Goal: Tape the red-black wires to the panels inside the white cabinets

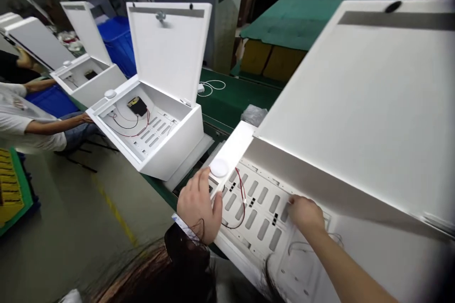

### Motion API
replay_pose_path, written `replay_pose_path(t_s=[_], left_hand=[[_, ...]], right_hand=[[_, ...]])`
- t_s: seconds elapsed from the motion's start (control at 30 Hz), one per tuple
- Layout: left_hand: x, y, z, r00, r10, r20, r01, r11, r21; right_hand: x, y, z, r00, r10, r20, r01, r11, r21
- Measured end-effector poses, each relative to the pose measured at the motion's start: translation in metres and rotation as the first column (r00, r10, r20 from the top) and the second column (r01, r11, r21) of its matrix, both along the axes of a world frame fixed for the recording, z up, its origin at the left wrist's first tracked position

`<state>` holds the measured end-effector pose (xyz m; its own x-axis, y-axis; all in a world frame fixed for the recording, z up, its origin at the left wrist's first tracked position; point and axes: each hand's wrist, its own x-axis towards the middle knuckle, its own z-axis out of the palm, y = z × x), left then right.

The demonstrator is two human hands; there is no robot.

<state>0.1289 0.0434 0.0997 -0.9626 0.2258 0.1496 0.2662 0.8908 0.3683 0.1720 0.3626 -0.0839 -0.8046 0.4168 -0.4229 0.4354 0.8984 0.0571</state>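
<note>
My left hand (199, 206) wraps around the near left corner of a large white box (245, 139), its thumb on the inner side, beside a round white cap (219, 167). Inside the open box, my right hand (307, 215) reaches down to a white slotted panel (251, 219). Its fingers are curled in, and their tips are mostly hidden, so I cannot make out what they hold. A thin red wire (243, 189) loops over the panel between my hands. Grey wires (302, 246) lie below my right wrist. The box's white lid (366, 104) stands raised.
To the left stands another open white box (174, 151), holding a black and yellow module (137, 106) with wires. A seated person (46, 118) touches it. Along the green bench (238, 97) lie a white cable (213, 86) and a clear plastic bag (253, 114). Yellow-green crates (12, 189) are lower left.
</note>
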Motion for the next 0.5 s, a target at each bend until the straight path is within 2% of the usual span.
replay_pose_path(t_s=[0.2,0.3,0.4,0.5], left_hand=[[0.002,0.009,-0.002,0.999,0.025,0.041,-0.026,0.999,0.035],[0.003,0.014,-0.003,0.997,0.056,0.055,-0.059,0.997,0.045],[0.005,0.010,-0.009,0.997,0.073,0.029,-0.074,0.997,0.039],[0.002,0.003,-0.018,0.996,0.056,-0.068,-0.055,0.998,0.027]], right_hand=[[-0.003,0.010,0.006,0.997,0.004,0.071,-0.004,1.000,-0.001],[-0.010,0.002,0.021,0.994,-0.040,0.100,0.043,0.999,-0.021],[-0.010,-0.034,0.058,1.000,0.005,0.028,-0.001,0.993,-0.119],[0.022,-0.083,0.113,0.994,0.048,-0.094,-0.067,0.975,-0.210]])
